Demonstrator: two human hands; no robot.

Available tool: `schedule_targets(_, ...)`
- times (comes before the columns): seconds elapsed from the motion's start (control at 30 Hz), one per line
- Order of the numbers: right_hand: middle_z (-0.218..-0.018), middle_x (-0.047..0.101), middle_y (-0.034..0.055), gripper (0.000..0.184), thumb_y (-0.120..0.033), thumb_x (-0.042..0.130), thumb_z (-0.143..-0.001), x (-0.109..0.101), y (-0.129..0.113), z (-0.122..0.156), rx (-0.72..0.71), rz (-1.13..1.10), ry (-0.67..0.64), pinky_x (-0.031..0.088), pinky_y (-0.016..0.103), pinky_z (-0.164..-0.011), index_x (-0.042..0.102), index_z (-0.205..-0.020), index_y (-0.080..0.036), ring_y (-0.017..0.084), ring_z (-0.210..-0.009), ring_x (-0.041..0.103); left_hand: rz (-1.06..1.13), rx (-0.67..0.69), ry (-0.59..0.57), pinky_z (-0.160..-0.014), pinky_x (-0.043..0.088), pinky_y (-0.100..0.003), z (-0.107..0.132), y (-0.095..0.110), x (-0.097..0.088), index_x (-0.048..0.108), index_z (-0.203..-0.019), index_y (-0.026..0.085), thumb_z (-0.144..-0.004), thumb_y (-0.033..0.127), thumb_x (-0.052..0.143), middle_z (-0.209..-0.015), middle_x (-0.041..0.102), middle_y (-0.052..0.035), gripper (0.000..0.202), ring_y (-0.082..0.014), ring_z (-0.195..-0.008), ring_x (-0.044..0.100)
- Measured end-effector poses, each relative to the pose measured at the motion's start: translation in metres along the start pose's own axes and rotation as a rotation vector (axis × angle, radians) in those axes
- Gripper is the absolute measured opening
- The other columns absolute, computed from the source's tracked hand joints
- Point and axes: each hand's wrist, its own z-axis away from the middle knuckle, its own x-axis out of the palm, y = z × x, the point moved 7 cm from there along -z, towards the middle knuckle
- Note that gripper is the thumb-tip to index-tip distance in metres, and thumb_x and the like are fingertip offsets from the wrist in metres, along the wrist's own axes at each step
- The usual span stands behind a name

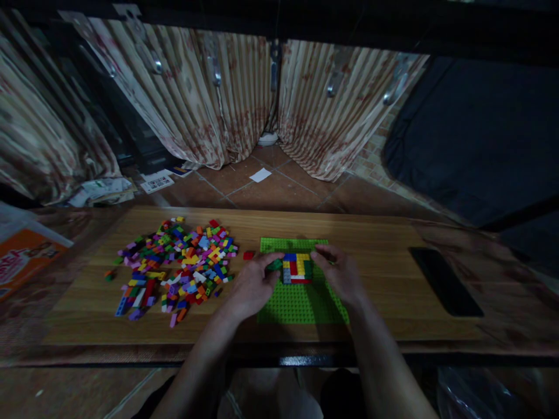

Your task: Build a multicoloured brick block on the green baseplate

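A green baseplate [283,311] lies on the wooden board, with a small block of toy bricks [297,268] in blue, yellow, red, white, green and grey on it. My left hand [254,285] is at the block's left side, thumb and fingers closed around a dark green brick [275,265]. To the block's right, my right hand [341,273] has its fingers slightly curled and apart, with nothing visible in them. Its fingertips are close to the block's upper right corner; I cannot tell whether they touch. Just left of the baseplate is a loose red brick [248,255].
A wide pile of loose coloured bricks [187,265] covers the left part of the wooden board [375,291]. A black phone [443,282] lies at the right end. An orange-and-white package [28,250] stands far left. Striped curtains [236,99] hang beyond the table.
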Motion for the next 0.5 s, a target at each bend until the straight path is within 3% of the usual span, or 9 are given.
schedule_targets(0.1,-0.093,0.073,0.0098,0.034,-0.043,0.064,-0.074,-0.006,0.0,-0.002,0.014,-0.061,0.067,0.05,0.041,-0.083,0.069,-0.095,-0.016,0.024,-0.089,0.067,-0.092,0.015,0.016,-0.084,0.049,-0.033,0.0,0.003,0.0,0.06,-0.122,0.024,-0.083,0.021,0.053,-0.11,0.068,-0.0061,0.039,-0.0203,-0.092,0.063)
schedule_targets(0.2,-0.089,0.074,0.0092,0.033,-0.043,0.063,-0.074,-0.009,0.001,-0.002,0.02,-0.074,0.095,0.051,0.04,-0.081,0.07,-0.092,-0.016,0.024,-0.085,0.067,-0.143,0.007,0.112,-0.087,0.049,-0.033,-0.002,0.0,-0.003,0.059,-0.119,0.021,-0.081,0.018,0.056,-0.109,0.067,-0.0072,0.038,-0.021,-0.097,0.063)
schedule_targets(0.33,-0.091,0.074,0.0085,0.031,-0.043,0.062,-0.076,-0.008,-0.001,0.0,-0.013,-0.048,0.075,0.051,0.039,-0.08,0.07,-0.094,-0.018,0.024,-0.086,0.067,-0.19,0.023,0.177,-0.083,0.051,-0.032,-0.005,0.0,-0.001,0.061,-0.103,0.02,-0.081,0.018,0.057,-0.096,0.067,-0.005,0.023,-0.0195,-0.088,0.064)
schedule_targets(0.5,-0.092,0.073,0.0084,0.031,-0.041,0.06,-0.078,-0.003,-0.004,0.003,-0.012,0.018,0.023,0.051,0.039,-0.079,0.07,-0.096,-0.018,0.023,-0.087,0.067,-0.221,0.118,0.182,-0.084,0.05,-0.03,-0.005,0.013,0.007,0.064,-0.099,0.022,-0.081,0.013,0.054,-0.103,0.063,-0.0047,0.022,-0.0179,-0.092,0.063)
